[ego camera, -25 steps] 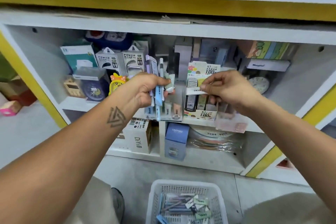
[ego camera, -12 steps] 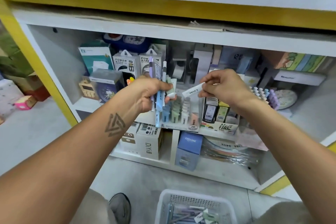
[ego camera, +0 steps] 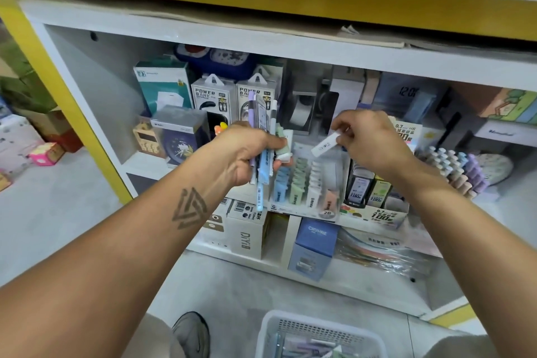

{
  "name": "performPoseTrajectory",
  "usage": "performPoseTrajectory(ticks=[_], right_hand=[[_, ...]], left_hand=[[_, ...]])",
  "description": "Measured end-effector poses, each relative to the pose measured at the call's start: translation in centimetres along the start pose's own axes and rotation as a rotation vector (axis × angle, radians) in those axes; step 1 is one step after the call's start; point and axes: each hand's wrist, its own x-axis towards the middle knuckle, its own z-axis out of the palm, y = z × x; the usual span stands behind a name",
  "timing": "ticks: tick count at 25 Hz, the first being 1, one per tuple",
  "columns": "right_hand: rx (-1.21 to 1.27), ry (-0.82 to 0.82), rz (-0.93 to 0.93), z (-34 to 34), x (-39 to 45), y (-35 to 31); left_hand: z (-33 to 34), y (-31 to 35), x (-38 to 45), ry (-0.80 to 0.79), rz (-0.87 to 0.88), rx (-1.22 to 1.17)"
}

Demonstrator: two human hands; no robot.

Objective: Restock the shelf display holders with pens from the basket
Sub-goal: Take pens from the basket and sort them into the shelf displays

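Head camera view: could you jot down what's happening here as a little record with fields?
left hand: grips a bundle of pens, upright
right hand: pinches one white pen, tilted above the holder
display holder: clear, on the shelf, with blue, green, white and pink pens in rows
basket: white, on the floor below, pens inside
beside holder: refill box marked 100

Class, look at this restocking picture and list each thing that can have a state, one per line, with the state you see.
left hand: gripping a bunch of pens
bunch of pens: upright in the fist, in front of the shelf
right hand: pinching a white pen
white pen: tilted, above the clear display holder, not yet in
clear display holder: partly filled, rows by colour
basket: on the floor, pens left inside
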Motion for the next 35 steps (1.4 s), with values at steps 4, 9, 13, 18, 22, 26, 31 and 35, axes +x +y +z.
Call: performPoseTrajectory(ticks=[4, 9, 13, 18, 22, 26, 31, 35], right_hand=[[-0.076, -0.075, -0.004, 0.9, 0.6, -0.1], [-0.162, -0.128, -0.008, 2.1, 1.0, -0.2], [-0.154, -0.14, -0.029, 2.8, 0.8, -0.3], [-0.136, -0.193, -0.096, 3.5, 0.7, -0.2], [-0.135, -0.21, -0.126, 3.6, 0.7, -0.4], [-0.148, -0.207, -0.151, 3.6, 0.4, -0.2], [-0.146, -0.22, -0.111, 3.4, 0.5, 0.0], [-0.29, -0.383, -0.049, 3.9, 0.4, -0.5]], left_hand=[[0.2, 0.0, 0.0, -0.009, 0.002, 0.001], [0.7, -0.3, -0.3, -0.002, -0.014, 0.016], [0.7, -0.2, -0.4, -0.002, -0.025, 0.029], [0.6, -0.2, -0.6, -0.012, -0.044, 0.028], [0.7, -0.2, -0.8, -0.013, -0.063, 0.039], [0.8, -0.3, -0.9, -0.015, -0.075, 0.04], [1.1, -0.2, -1.1, -0.035, -0.077, 0.042], [1.2, -0.3, -0.9, -0.042, -0.084, 0.037]])
